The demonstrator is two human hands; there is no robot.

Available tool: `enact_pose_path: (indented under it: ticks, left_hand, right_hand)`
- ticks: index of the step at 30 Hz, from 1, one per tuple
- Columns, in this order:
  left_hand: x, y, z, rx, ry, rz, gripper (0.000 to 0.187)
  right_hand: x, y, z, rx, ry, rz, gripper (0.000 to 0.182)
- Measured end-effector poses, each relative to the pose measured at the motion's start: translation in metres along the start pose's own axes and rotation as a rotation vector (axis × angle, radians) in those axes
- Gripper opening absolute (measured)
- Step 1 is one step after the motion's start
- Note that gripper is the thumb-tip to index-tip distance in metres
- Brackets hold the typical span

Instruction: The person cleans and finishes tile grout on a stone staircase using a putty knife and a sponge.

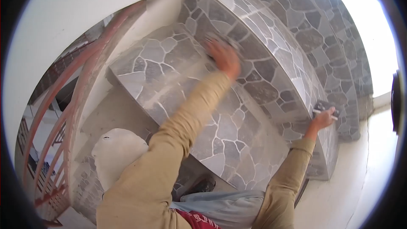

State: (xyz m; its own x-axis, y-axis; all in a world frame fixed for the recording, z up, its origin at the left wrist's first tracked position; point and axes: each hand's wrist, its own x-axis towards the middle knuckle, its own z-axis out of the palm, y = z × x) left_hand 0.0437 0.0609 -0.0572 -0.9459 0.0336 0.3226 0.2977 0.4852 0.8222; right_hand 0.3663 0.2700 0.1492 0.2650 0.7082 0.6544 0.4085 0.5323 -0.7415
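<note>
Tan fabric sleeve (pixel 142 182); left hand (pixel 227 60) blurred at grey stone-patterned riser (pixel 260 92), hold unclear; right hand (pixel 323 119) grips dark white-handled pad (pixel 325 105), best used flat.

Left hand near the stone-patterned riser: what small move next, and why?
Probably a short wipe by the left hand over the grey-filmed patch of the tread: it looks dulled, while the joints nearer the outer edge show crisp white. Blur hides what the hand holds.
</note>
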Motion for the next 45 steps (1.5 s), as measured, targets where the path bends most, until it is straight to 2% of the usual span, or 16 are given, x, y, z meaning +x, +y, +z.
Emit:
enact_pose_path:
  ticks: [1,6,10,11,13,15,19,23,25,28,29,31,33,37,41,45]
  left_hand:
    - [-0.046,0.036,-0.012,-0.437,0.025,-0.041,0.07]
    - [-0.005,0.034,-0.037,-0.532,0.183,0.007,0.069]
    - [0.014,0.006,-0.003,-0.532,0.303,-0.132,0.067]
    - [-0.001,0.017,0.013,-0.27,0.205,-0.061,0.066]
    - [-0.018,0.036,0.009,0.0,0.128,-0.001,0.066]
    - [-0.033,0.057,-0.022,-0.561,0.143,-0.032,0.062]
    - [0.033,0.021,-0.01,-0.645,0.323,-0.139,0.062]
    - [0.03,0.065,-0.094,-0.095,-0.365,0.022,0.064]
    - [0.022,0.107,-0.059,-0.634,0.226,-0.059,0.063]
    - [0.017,0.111,-0.092,-0.772,0.113,-0.203,0.064]
    - [0.013,0.088,-0.06,-0.682,0.272,-0.09,0.067]
    - [0.004,0.027,-0.039,-0.193,-0.208,-0.093,0.07]
    - [0.013,0.052,-0.068,-0.082,-0.403,-0.094,0.072]
    - [-0.023,0.126,-0.076,-0.672,0.033,-0.102,0.081]
    - [-0.004,0.087,-0.056,-0.605,0.116,-0.022,0.076]
    - [0.041,0.013,-0.044,-0.582,0.139,-0.445,0.073]
  right_hand:
    - [-0.002,-0.003,0.0,0.048,-0.036,0.054,0.058]
    - [0.0,0.002,0.0,0.12,-0.054,0.07,0.056]
    - [0.021,0.028,0.005,-0.15,0.077,-0.113,0.054]
    - [0.017,0.018,0.002,-0.138,0.075,-0.117,0.054]
    - [-0.005,-0.014,-0.003,0.002,-0.053,0.1,0.06]
    - [-0.003,-0.016,0.007,0.043,-0.041,0.104,0.06]
    - [0.008,0.012,-0.002,-0.018,0.013,0.012,0.061]
    - [0.008,0.006,0.003,-0.051,0.012,0.02,0.064]
    - [-0.006,-0.01,-0.002,0.076,-0.045,0.083,0.064]
    - [-0.01,-0.015,-0.002,0.038,-0.015,0.05,0.063]
    - [-0.007,-0.013,-0.004,0.039,-0.01,0.047,0.063]
    - [-0.001,-0.006,-0.001,-0.115,0.023,0.007,0.063]
    - [-0.008,-0.015,0.0,-0.049,0.01,0.001,0.063]
    - [-0.015,-0.021,-0.003,0.13,-0.065,0.118,0.066]
    - [-0.001,-0.007,-0.005,-0.086,-0.026,0.075,0.068]
    - [0.009,0.005,0.004,-0.034,-0.004,0.045,0.066]
